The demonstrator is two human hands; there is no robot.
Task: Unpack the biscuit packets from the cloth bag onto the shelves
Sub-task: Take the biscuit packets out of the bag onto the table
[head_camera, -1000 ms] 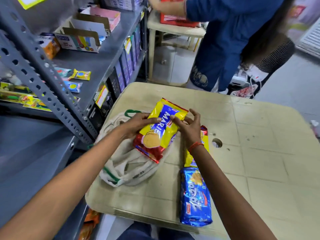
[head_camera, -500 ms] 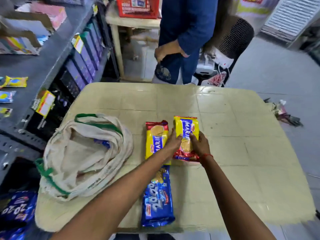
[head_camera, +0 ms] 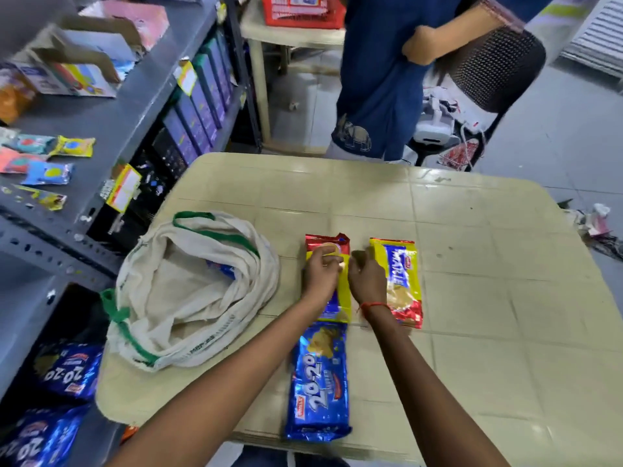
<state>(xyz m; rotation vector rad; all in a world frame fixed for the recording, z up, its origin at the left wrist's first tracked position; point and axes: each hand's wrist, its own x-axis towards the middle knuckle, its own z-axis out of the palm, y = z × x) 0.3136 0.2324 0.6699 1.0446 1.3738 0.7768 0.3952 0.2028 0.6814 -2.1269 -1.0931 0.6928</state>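
Head view, looking down on a beige tiled bench [head_camera: 472, 264]. At the left of the bench, a slumped cream cloth bag [head_camera: 188, 298] with green trim, mouth open, a bit of blue packet [head_camera: 222, 269] showing inside. Right of the bag, two yellow and red Marie biscuit packets lying flat side by side: the left Marie packet [head_camera: 342, 298] partly covered by both hands, the right Marie packet [head_camera: 403, 281] just beside it. Left hand [head_camera: 322, 271] loosely curled, resting over the left Marie packet's far end; actual grip on it not clear. Right hand [head_camera: 365, 278] also loosely curled, with a red thread at the wrist, sitting between the two packets and overlapping the right one's edge; grasp likewise impossible to tell. Nearer the viewer, a blue 20-20 packet [head_camera: 318, 382] lying lengthwise, its far end touching the left Marie packet. At the far left, grey metal shelves [head_camera: 111, 129] holding small sachets and open cartons. Beyond the bench, a standing person in blue clothing [head_camera: 374, 79].
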